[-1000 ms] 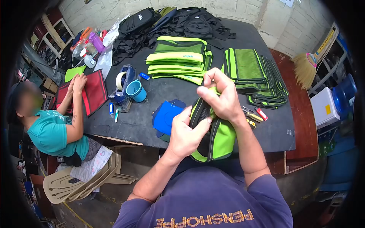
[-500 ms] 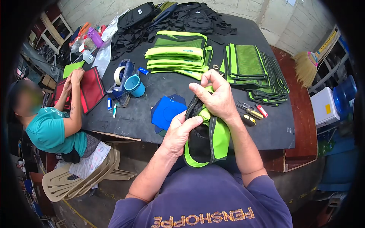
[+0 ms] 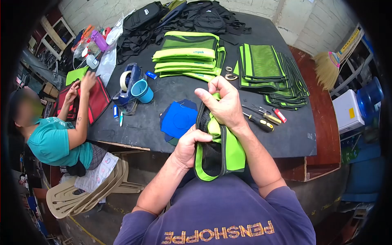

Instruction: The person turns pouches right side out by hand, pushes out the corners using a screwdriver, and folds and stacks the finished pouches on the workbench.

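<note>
A lime-green and black mesh pouch (image 3: 234,153) hangs in front of my chest, its fabric bunched and partly folded over. My left hand (image 3: 188,147) grips its left side, with the thumb pressed on the green cloth inside. Higher up, my right hand (image 3: 226,102) is closed round the top edge, thumb pointing up to the left. The palms hide part of the pouch. On the table just beyond my left hand lie blue fabric pieces (image 3: 177,118). Beside my right wrist are a yellow-and-black screwdriver (image 3: 265,125) and a red lighter (image 3: 280,115).
Stacked green mesh pouches (image 3: 185,55) and flat green mesh panels (image 3: 263,65) lie on the black table (image 3: 155,126). A tape dispenser (image 3: 126,87) and blue cup (image 3: 142,90) stand left. A co-worker in a teal shirt (image 3: 51,141) handles a red bag (image 3: 97,102). Black bags (image 3: 210,20) lie behind.
My hands have shifted slightly, and the pouch's green cloth is bunched differently, with more black mesh showing below my left thumb. The co-worker's hands have moved apart.
</note>
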The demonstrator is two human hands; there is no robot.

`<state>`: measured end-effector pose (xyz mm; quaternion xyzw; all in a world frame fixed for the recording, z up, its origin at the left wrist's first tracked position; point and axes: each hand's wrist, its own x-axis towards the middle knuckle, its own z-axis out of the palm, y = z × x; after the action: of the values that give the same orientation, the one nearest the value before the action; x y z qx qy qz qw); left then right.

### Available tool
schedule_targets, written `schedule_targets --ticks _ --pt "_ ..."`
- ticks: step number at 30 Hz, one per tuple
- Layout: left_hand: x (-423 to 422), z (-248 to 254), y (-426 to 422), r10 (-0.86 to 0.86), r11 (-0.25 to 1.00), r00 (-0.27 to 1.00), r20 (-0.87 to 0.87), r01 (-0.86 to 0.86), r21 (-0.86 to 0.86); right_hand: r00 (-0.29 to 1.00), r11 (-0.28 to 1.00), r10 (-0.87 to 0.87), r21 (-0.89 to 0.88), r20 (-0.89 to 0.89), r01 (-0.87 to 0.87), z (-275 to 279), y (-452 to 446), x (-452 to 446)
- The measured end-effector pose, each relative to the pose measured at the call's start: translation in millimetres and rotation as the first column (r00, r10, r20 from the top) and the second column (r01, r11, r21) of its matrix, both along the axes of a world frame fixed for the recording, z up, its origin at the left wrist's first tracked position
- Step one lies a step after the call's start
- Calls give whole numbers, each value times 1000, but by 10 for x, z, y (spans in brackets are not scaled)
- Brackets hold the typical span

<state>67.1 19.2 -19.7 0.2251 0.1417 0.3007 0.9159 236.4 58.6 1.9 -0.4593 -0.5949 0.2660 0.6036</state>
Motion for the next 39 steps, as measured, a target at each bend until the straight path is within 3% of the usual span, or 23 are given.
schedule_targets --ticks 1,10,13,16,22,25,33,34,36,37,39 --pt "-8 -13 18 -10 996 997 75 17 -90 1000 1000 1 2 0 -1 6 6 0" --pt "-9 -159 -34 59 990 993 106 -44 -136 998 998 -59 -12 35 60 52 -70 -70" --pt "17 -223 -148 101 967 983 151 -61 -248 998 998 -55 -5 -1 55 -3 -130 -108" --pt "4 -231 -214 78 980 979 187 -41 -194 989 999 -30 -43 -145 24 14 -179 -111" --pt "-102 -98 -107 -30 992 970 240 58 -113 997 998 -19 55 -79 23 101 -245 -117" --pt "-83 -24 -86 31 996 991 131 -21 -81 996 996 -66 59 -63 70 137 -195 -82" --pt "-136 -123 -89 -36 988 984 173 61 -143 997 996 -38 75 -66 43 159 -335 -162" --pt "-165 -99 -52 -33 988 985 172 58 -144 981 999 31 -17 -193 -35 189 -397 -132" --pt "-280 103 133 -57 990 998 -29 60 126 885 961 134 -159 -447 -226 280 -505 -62" --pt "-342 173 222 -46 964 990 -132 79 253 884 959 140 -160 -447 -234 307 -555 -25" --pt "-456 235 398 -38 934 976 -216 111 340 815 875 230 -253 -532 -412 354 -672 68"
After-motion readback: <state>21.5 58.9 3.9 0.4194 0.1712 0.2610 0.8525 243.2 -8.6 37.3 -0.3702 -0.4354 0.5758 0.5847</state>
